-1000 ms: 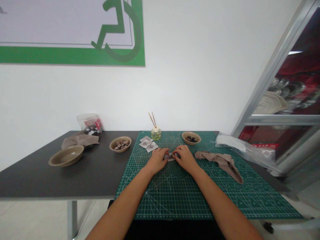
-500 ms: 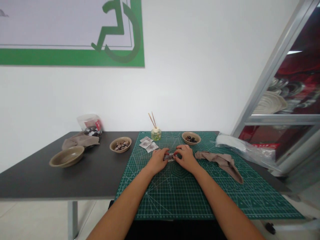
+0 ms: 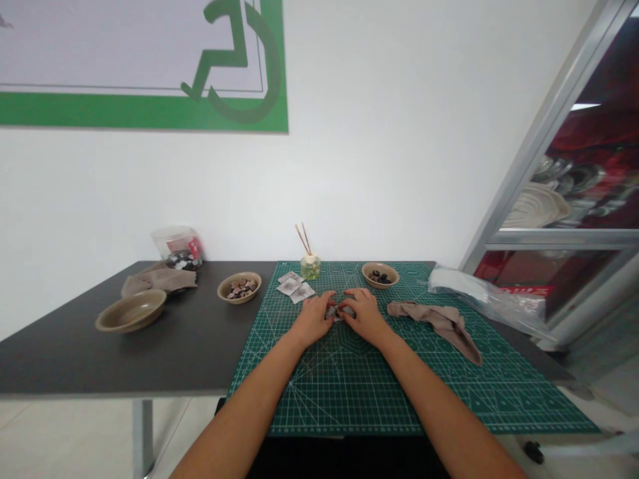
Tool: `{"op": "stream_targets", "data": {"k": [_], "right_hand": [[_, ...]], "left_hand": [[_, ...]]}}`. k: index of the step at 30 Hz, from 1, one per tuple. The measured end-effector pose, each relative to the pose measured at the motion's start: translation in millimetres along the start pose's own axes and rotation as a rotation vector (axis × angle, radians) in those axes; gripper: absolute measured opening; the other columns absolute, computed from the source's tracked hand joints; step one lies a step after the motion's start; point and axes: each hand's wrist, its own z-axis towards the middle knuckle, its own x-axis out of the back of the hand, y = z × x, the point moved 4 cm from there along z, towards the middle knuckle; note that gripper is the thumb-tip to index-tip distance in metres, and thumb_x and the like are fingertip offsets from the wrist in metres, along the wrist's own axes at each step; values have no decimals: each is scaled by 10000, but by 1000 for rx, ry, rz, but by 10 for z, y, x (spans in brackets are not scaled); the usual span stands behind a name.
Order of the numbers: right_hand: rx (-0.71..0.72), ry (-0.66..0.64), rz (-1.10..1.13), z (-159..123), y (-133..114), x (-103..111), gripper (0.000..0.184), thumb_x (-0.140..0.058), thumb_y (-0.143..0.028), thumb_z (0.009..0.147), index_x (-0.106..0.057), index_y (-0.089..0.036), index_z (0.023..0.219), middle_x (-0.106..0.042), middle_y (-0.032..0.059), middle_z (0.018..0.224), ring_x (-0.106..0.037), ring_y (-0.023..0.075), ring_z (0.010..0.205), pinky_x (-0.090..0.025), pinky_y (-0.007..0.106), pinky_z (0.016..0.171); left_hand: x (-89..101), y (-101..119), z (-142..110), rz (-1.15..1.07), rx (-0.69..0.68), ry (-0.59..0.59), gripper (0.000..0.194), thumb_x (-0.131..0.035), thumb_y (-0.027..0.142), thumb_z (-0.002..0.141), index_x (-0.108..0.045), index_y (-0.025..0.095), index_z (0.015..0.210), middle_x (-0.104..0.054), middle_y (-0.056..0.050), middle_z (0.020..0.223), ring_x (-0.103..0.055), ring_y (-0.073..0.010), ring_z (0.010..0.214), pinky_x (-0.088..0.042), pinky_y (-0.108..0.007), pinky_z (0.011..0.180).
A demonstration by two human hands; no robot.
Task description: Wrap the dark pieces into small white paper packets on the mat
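Both hands work over the middle of the green cutting mat [image 3: 349, 392]. The left hand [image 3: 314, 320] is curled narrow, its fingertips on the left end of a small grey-and-white piece [image 3: 338, 315]; the right hand [image 3: 368, 317] is likewise narrow, thumb and fingers pinching the piece's other end. The piece is low over the middle of the mat, partly hidden by fingers, so whether it touches the mat cannot be told. At the mat's far left lie flat patterned squares [image 3: 295, 286], some overlapping, with a glass reed diffuser [image 3: 310, 267] by the mat's far edge. A small bowl of dark pieces [image 3: 380, 275] stands on the far part of the mat, and a crumpled brown cloth [image 3: 439, 320] lies on its right part. Just left of the mat, a bowl of mixed pieces [image 3: 239, 289] stands on the dark table [image 3: 200, 352]; well left of the mat is a wide shallow bowl [image 3: 132, 313].
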Motion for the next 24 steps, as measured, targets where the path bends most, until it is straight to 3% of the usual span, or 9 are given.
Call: {"op": "stream_targets", "data": {"k": [4, 9, 15, 20, 24], "right_hand": [[-73, 24, -37, 11, 42, -9, 63, -592, -198, 759, -622, -190, 814, -555, 112, 1066, -427, 271, 1068, -350, 444, 871], [32, -18, 41, -21, 11, -26, 98, -585, -197, 771, -622, -212, 861, -557, 82, 1075, -436, 239, 1064, -359, 411, 874], [-67, 28, -34, -9, 35, 2, 55, -586, -198, 767, -608, -178, 813, -573, 110, 1038, -442, 266, 1051, -354, 436, 862], [48, -25, 40, -15, -7, -16, 104, -578, -185, 771, -618, -205, 865, -563, 85, 1056, -447, 235, 1046, -370, 399, 863], [-12, 1, -15, -5, 15, -27, 98, -564, -188, 780, -612, -195, 865, -560, 105, 1059, -439, 257, 1057, -371, 427, 854]], "left_hand": [[-9, -9, -5, 10, 13, -13, 533, -528, 77, 723, -417, 168, 1237, -620, -62, 1105, -525, -227, 1059, -345, -402, 942], [-24, -26, -5, 5, 16, -24, 513, -518, 83, 728, -432, 160, 1227, -612, -66, 1106, -515, -228, 1053, -341, -403, 936], [-33, -34, -14, -3, 29, -37, 514, -510, 93, 732, -420, 168, 1233, -604, -67, 1118, -504, -227, 1066, -336, -416, 934], [-20, -14, -17, 4, 33, -42, 498, -501, 95, 740, -426, 173, 1226, -600, -69, 1124, -501, -227, 1071, -338, -414, 936], [-16, -10, -19, 4, 43, -45, 518, -498, 87, 736, -414, 182, 1238, -597, -65, 1131, -493, -228, 1091, -335, -420, 943]]}}
